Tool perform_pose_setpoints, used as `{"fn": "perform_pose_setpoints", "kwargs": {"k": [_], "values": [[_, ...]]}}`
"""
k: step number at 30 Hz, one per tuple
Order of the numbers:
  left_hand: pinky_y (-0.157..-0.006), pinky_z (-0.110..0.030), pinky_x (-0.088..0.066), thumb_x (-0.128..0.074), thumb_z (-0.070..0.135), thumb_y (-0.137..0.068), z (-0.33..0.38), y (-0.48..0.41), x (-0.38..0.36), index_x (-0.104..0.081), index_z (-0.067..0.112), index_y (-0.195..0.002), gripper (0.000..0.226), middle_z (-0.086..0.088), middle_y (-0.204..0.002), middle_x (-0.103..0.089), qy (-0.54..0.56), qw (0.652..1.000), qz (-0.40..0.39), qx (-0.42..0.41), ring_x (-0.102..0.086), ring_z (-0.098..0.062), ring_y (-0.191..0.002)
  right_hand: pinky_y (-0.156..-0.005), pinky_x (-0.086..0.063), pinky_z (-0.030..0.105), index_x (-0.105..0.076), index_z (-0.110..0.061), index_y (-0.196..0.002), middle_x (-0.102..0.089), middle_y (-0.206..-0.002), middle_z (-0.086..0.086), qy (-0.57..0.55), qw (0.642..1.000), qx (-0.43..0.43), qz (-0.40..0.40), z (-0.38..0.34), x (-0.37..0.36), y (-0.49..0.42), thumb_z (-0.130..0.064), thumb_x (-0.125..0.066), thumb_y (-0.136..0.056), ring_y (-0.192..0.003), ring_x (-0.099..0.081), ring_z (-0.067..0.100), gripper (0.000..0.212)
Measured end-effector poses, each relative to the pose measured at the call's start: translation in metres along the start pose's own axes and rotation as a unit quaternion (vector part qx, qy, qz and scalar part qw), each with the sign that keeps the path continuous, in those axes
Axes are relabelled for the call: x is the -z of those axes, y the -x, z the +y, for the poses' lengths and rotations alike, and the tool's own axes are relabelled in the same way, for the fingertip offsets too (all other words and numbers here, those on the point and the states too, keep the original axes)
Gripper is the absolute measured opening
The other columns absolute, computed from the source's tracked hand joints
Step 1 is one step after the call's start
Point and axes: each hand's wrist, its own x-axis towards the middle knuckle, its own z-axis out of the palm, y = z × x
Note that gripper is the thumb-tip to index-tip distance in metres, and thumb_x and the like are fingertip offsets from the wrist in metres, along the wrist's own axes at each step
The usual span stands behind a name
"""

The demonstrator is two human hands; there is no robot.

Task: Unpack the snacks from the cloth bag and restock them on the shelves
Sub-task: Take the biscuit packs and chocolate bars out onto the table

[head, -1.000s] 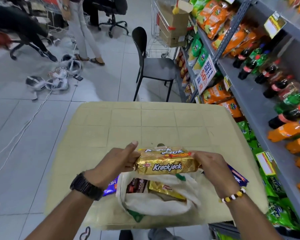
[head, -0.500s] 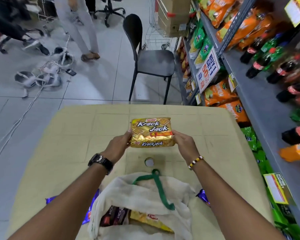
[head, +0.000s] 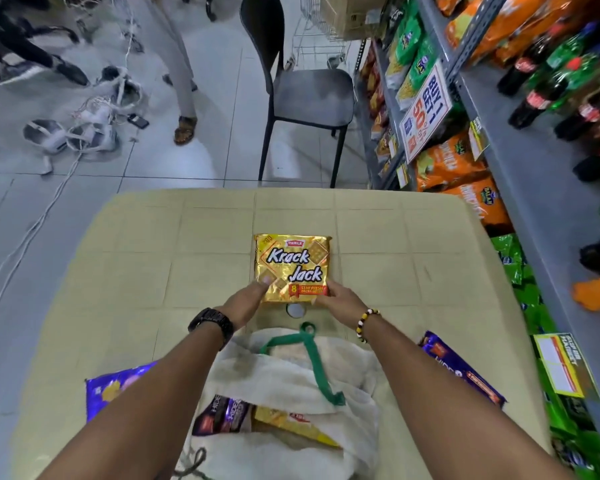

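Observation:
A gold Krack Jack biscuit pack (head: 292, 263) lies flat on the beige table (head: 146, 265), label up. My left hand (head: 248, 299) pinches its near left corner, thumb on top. My right hand (head: 340, 299) holds its near right corner. The white cloth bag (head: 291, 372) with green handles lies open near me between my forearms. Inside it show a dark Hide & Seek pack (head: 220, 415) and another gold pack (head: 291, 424). A purple pack (head: 113, 393) lies left of the bag, and another purple pack (head: 461, 367) lies to its right.
Grey shelves (head: 520, 188) run along the right with orange and green snack bags and soft-drink bottles. A black chair (head: 302, 88) stands beyond the table. A person's legs (head: 181, 64), headsets and cables are on the tiled floor at left.
Both hands lifted the Krack Jack pack out of the bag, carried it forward and laid it flat on the table.

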Motion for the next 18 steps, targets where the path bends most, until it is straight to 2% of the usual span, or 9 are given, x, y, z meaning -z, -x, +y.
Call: {"fn": "perform_pose_setpoints", "kwargs": {"k": [3,5,7,9,11,12,13,15,18], "values": [[-0.115,-0.039,-0.030,-0.033,0.078,-0.088,-0.008,0.015,0.005,-0.034,0.041,-0.150,0.072,0.007,-0.153,-0.044,-0.012,0.998,0.010,-0.068,-0.041,-0.018,-0.140,-0.105,-0.047,0.039,-0.064,-0.029,-0.127,-0.068,-0.124,-0.008,-0.016,1.000,0.011,0.015,0.009,-0.001,0.014,-0.029,-0.066,-0.081,-0.115,-0.061,0.012,0.046],[-0.114,-0.040,-0.033,-0.039,0.077,-0.087,-0.018,0.033,0.004,-0.034,0.042,-0.149,0.071,0.013,-0.150,-0.044,-0.015,0.996,0.016,-0.091,-0.043,-0.013,-0.136,-0.109,-0.044,0.039,-0.057,-0.025,-0.138,-0.059,-0.133,-0.010,-0.028,0.999,0.017,0.036,0.016,-0.004,0.038,-0.024,-0.068,-0.082,-0.123,-0.055,0.011,0.057],[-0.110,-0.034,-0.034,-0.046,0.066,-0.092,-0.031,0.061,-0.003,-0.033,0.034,-0.152,0.069,0.018,-0.142,-0.040,-0.024,0.994,0.015,-0.107,-0.043,-0.007,-0.131,-0.109,-0.044,0.036,-0.055,-0.021,-0.139,-0.056,-0.131,-0.006,-0.046,0.997,0.027,0.050,0.023,-0.013,0.071,-0.012,-0.067,-0.086,-0.125,-0.051,0.010,0.055],[-0.099,-0.023,-0.039,-0.051,0.051,-0.097,-0.046,0.086,-0.011,-0.041,0.027,-0.148,0.058,0.014,-0.130,-0.048,-0.030,0.991,0.027,-0.127,-0.049,-0.007,-0.123,-0.108,-0.045,0.035,-0.059,-0.019,-0.134,-0.059,-0.129,-0.002,-0.082,0.995,0.029,0.050,0.035,-0.025,0.102,0.000,-0.064,-0.087,-0.125,-0.053,0.011,0.052],[-0.085,-0.012,-0.043,-0.054,0.044,-0.098,-0.066,0.110,-0.019,-0.052,0.027,-0.140,0.046,0.012,-0.125,-0.055,-0.030,0.992,0.012,-0.122,-0.055,-0.007,-0.115,-0.107,-0.046,0.033,-0.061,-0.018,-0.130,-0.062,-0.128,0.000,-0.109,0.993,0.027,0.044,0.046,-0.042,0.134,0.007,-0.062,-0.086,-0.122,-0.056,0.012,0.050],[-0.082,-0.010,-0.044,-0.054,0.043,-0.098,-0.076,0.120,-0.022,-0.056,0.029,-0.135,0.039,0.012,-0.123,-0.058,-0.031,0.992,-0.006,-0.119,-0.057,-0.008,-0.114,-0.105,-0.048,0.031,-0.062,-0.018,-0.128,-0.064,-0.127,0.000,-0.114,0.992,0.030,0.046,0.053,-0.052,0.149,0.008,-0.062,-0.085,-0.121,-0.059,0.012,0.049],[-0.086,-0.013,-0.046,-0.054,0.043,-0.098,-0.086,0.125,-0.026,-0.059,0.032,-0.128,0.033,0.011,-0.122,-0.060,-0.035,0.992,-0.022,-0.116,-0.058,-0.008,-0.114,-0.104,-0.049,0.031,-0.063,-0.020,-0.125,-0.066,-0.126,0.000,-0.114,0.992,0.029,0.044,0.061,-0.063,0.159,0.008,-0.063,-0.085,-0.119,-0.061,0.011,0.049],[-0.100,-0.027,-0.049,-0.055,0.043,-0.098,-0.110,0.133,-0.032,-0.062,0.038,-0.116,0.020,0.009,-0.121,-0.066,-0.044,0.992,-0.039,-0.111,-0.062,-0.009,-0.113,-0.101,-0.053,0.032,-0.064,-0.023,-0.120,-0.068,-0.122,0.000,-0.113,0.993,0.023,0.040,0.076,-0.090,0.181,0.009,-0.064,-0.085,-0.117,-0.063,0.012,0.048],[-0.106,-0.038,-0.046,-0.054,0.048,-0.097,-0.140,0.135,-0.038,-0.069,0.035,-0.110,0.024,0.006,-0.117,-0.069,-0.082,0.989,-0.068,-0.101,-0.061,-0.010,-0.111,-0.092,-0.055,0.027,-0.069,-0.027,-0.112,-0.071,-0.116,-0.005,-0.077,0.996,0.000,0.039,0.092,-0.126,0.204,0.002,-0.067,-0.081,-0.111,-0.065,0.010,0.042]]}}
